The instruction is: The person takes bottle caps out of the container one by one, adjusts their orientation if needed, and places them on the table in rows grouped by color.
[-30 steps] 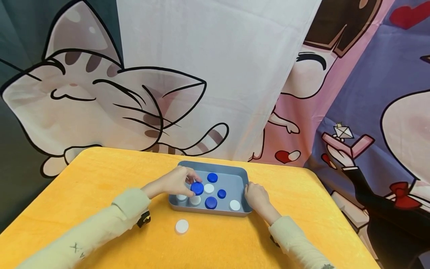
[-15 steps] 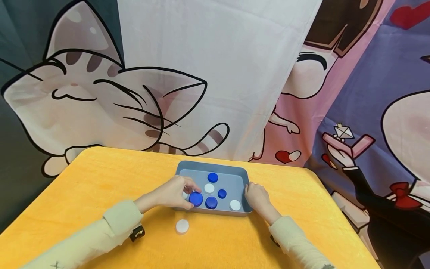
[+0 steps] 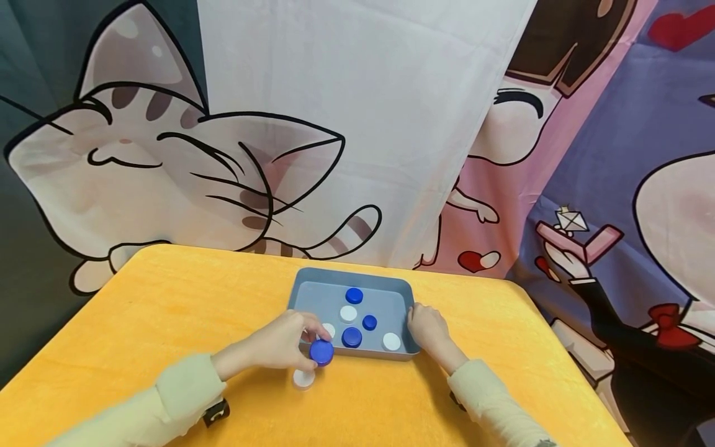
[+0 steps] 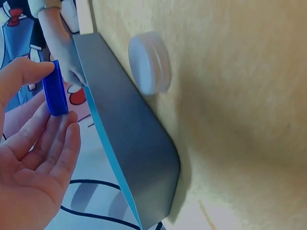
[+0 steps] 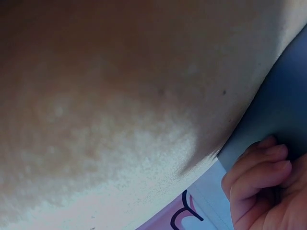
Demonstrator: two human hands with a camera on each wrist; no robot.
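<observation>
Between thumb and fingertips, my left hand (image 3: 282, 343) pinches a blue bottle cap (image 3: 321, 352), held just outside the near wall of a grey-blue tray (image 3: 388, 295). In the left wrist view the ribbed side of the blue cap (image 4: 55, 91) shows, above the tray's rim. A white cap (image 3: 303, 379) lies on the yellow cloth below this hand, partly covered by it in the head view. My right hand (image 3: 427, 324) grips the tray's right wall; in the right wrist view its curled fingers (image 5: 261, 177) lie against the tray's outer side.
Inside the tray are a blue cap (image 3: 354, 295) at the back, a small blue one, a larger blue one and several white caps, one (image 3: 391, 341) near the right front corner. The yellow cloth (image 3: 184, 298) covers the table; a printed curtain (image 3: 357, 124) hangs behind.
My left hand has carried the blue cap from inside the tray, over the near wall, toward me. The right hand and the tray have stayed in place.
</observation>
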